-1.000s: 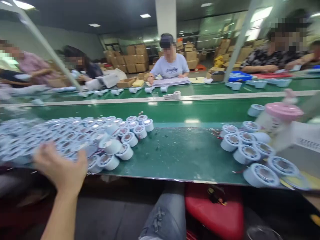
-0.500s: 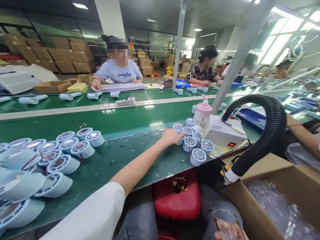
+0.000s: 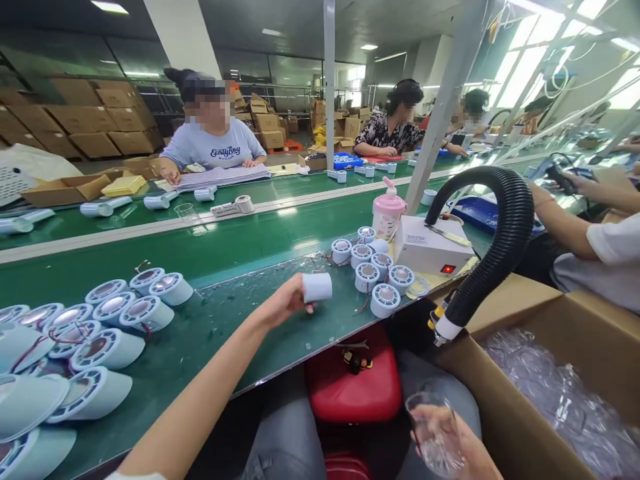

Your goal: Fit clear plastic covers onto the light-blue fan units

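The left hand (image 3: 285,303) is gripping a white part (image 3: 317,287) above the green worktop (image 3: 240,320), near a cluster of parts (image 3: 373,270). The right hand (image 3: 463,447) is holding a clear cup (image 3: 434,433) over the lap.

Your left hand (image 3: 283,303) grips a white cylinder (image 3: 317,287); your right hand (image 3: 463,443) holds a clear cup (image 3: 434,432). Green table (image 3: 240,320) — pale blue-white housings (image 3: 377,270) with silvery centres. Red stool (image 3: 350,390), black ribbed hose (image 3: 500,227), pink-capped bottle (image 3: 389,212), brown carton (image 3: 505,427).
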A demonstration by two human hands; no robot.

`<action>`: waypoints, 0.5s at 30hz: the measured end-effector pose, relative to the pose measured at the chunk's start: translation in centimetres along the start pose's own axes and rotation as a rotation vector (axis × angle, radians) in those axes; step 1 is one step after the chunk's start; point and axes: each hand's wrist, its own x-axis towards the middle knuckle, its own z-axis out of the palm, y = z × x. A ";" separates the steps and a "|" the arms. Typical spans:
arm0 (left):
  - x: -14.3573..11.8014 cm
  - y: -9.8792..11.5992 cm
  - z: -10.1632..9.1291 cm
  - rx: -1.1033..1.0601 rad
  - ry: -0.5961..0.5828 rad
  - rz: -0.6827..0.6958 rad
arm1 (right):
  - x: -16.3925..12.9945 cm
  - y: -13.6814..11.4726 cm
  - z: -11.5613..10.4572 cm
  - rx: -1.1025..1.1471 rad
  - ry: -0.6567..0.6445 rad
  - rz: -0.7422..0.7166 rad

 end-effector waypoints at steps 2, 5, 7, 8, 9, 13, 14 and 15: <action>-2.5 -0.9 1.4 -0.125 -0.127 -0.001 | 0.4 -1.8 1.9 -0.272 -0.030 -0.211; -5.2 -1.6 4.5 -0.351 -0.389 -0.105 | 1.0 -5.0 4.9 -0.800 -0.082 -0.478; -6.1 -1.6 6.4 -0.490 -0.587 -0.205 | 1.4 -6.7 6.5 -1.073 -0.074 -0.591; -6.4 -1.6 7.2 -0.524 -0.668 -0.236 | 1.6 -7.3 7.1 -1.190 -0.053 -0.624; -6.5 -1.4 7.8 -0.534 -0.725 -0.252 | 1.8 -7.7 7.5 -1.290 -0.026 -0.639; -6.5 -0.4 8.5 -0.280 -0.751 -0.025 | 2.1 -8.0 7.3 -1.442 -0.029 -0.554; -6.6 -0.2 8.5 -0.159 -0.697 0.102 | 2.0 -8.0 7.0 -1.414 -0.052 -0.514; -6.6 0.1 8.4 -0.037 -0.626 0.229 | 1.9 -8.0 6.8 -1.368 -0.072 -0.468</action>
